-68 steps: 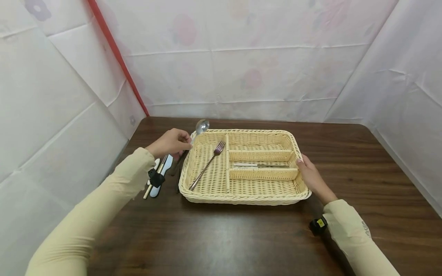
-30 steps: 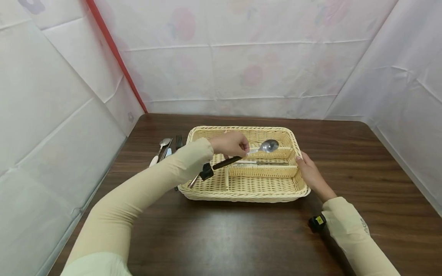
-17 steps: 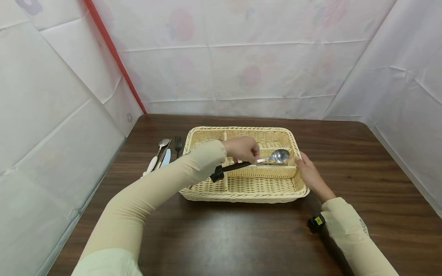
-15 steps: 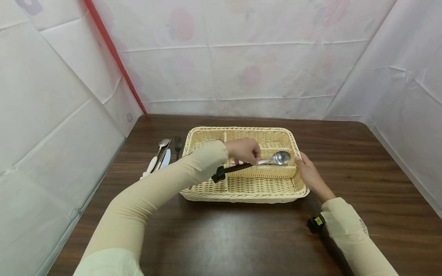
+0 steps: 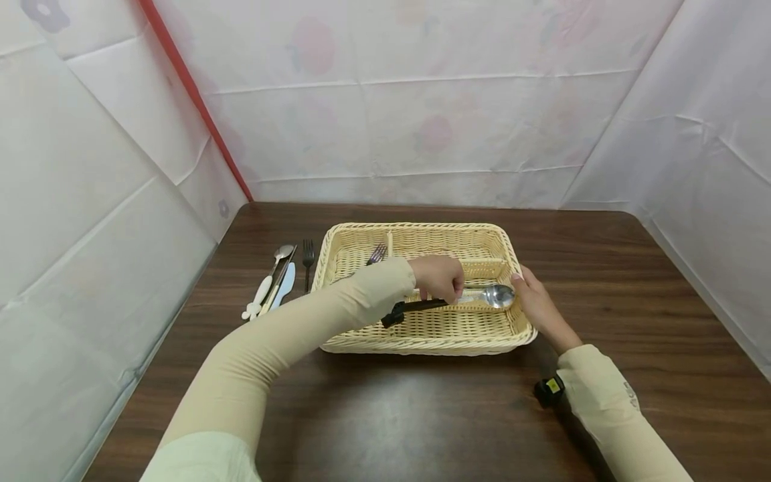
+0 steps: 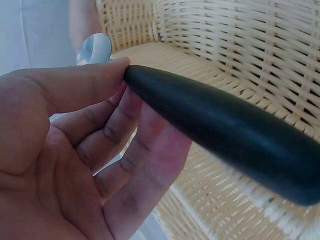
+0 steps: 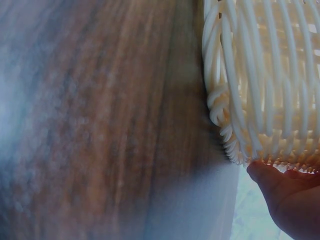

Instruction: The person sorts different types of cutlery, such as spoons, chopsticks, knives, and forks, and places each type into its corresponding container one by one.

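My left hand (image 5: 440,278) pinches a spoon with a black handle between thumb and fingers, over the right half of a cream wicker basket (image 5: 427,346). The shiny spoon bowl (image 5: 499,296) points right, around the divider before the front right compartment; whether it touches cannot be told. In the left wrist view the thick black handle (image 6: 220,127) slants across the fingers. My right hand (image 5: 540,306) grips the basket's right rim, thumb on top; the right wrist view shows the same hand (image 7: 295,200) at the woven wall. A fork (image 5: 377,254) lies in the left compartment, partly behind my sleeve.
On the table left of the basket lie a white-handled spoon (image 5: 263,289), a light blue knife (image 5: 286,284), chopsticks (image 5: 278,281) and a dark fork (image 5: 308,254). Dividers (image 5: 388,242) split the basket. Hanging sheets (image 5: 434,134) stand behind and at both sides.
My left hand has carried the spoon from the basket's left edge rightward over the right compartments, then lower and nearer the front. My right hand keeps its grip on the rim.
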The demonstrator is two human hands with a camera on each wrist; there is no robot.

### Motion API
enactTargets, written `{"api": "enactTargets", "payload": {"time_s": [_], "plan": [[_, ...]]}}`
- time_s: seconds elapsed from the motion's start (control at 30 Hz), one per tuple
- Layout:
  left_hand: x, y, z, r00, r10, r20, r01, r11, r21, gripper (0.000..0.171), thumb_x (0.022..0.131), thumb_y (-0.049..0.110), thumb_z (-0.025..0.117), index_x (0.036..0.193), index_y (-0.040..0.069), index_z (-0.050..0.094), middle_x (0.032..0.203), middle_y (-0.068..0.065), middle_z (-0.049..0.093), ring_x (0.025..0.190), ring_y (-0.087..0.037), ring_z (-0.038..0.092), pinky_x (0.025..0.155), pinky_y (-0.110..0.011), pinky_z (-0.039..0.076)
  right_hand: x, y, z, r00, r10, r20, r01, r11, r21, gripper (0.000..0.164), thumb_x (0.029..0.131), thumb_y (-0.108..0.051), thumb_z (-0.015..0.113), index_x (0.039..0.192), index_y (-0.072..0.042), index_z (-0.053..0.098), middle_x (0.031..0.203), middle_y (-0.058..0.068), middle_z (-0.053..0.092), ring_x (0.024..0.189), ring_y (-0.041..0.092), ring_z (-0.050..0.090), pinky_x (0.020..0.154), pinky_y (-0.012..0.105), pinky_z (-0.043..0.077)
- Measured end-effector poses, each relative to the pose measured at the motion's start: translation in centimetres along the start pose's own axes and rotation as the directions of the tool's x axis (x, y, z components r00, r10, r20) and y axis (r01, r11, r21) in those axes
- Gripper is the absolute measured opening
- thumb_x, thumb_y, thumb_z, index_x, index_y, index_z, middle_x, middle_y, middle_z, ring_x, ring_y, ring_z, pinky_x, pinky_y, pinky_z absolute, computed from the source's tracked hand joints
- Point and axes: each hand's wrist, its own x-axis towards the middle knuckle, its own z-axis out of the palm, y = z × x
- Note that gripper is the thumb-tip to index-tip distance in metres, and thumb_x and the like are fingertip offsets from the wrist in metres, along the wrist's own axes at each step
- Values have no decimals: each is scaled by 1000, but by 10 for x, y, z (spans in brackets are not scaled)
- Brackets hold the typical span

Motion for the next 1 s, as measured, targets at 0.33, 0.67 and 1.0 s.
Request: {"api": "enactTargets", "payload": {"time_s": [0.33, 0.67, 1.0], "plan": [[9, 8, 13, 999, -32, 21, 28, 987, 159, 40, 92, 9, 59, 56, 16, 44, 49, 4, 30, 41, -7, 30, 42, -22, 37, 1, 1, -1, 1000, -14, -11, 13, 999, -44, 52, 105, -22, 26, 149, 5, 15, 147, 32, 25, 132, 40, 27, 108, 53, 22], [18, 17, 26, 999, -11, -42, 24, 940, 339, 50, 88, 1, 59, 52, 17, 28, 50, 4, 16, 44, -9, 15, 47, -23, 19, 0, 0, 0, 1000, -4, -12, 4, 999, -38, 53, 105, -24, 25, 149, 3, 15, 140, 31, 36, 113, 36, 43, 94, 42, 37], [24, 24, 36, 999, -6, -54, 30, 894, 447, 38, 88, -3, 51, 61, 16, 30, 56, 3, 20, 51, -9, 17, 49, -23, 22, 0, 1, 0, 1000, -12, -21, 11, 999, -47, 52, 105, -24, 26, 149, 3, 17, 135, 31, 40, 105, 32, 47, 86, 37, 40]]}}
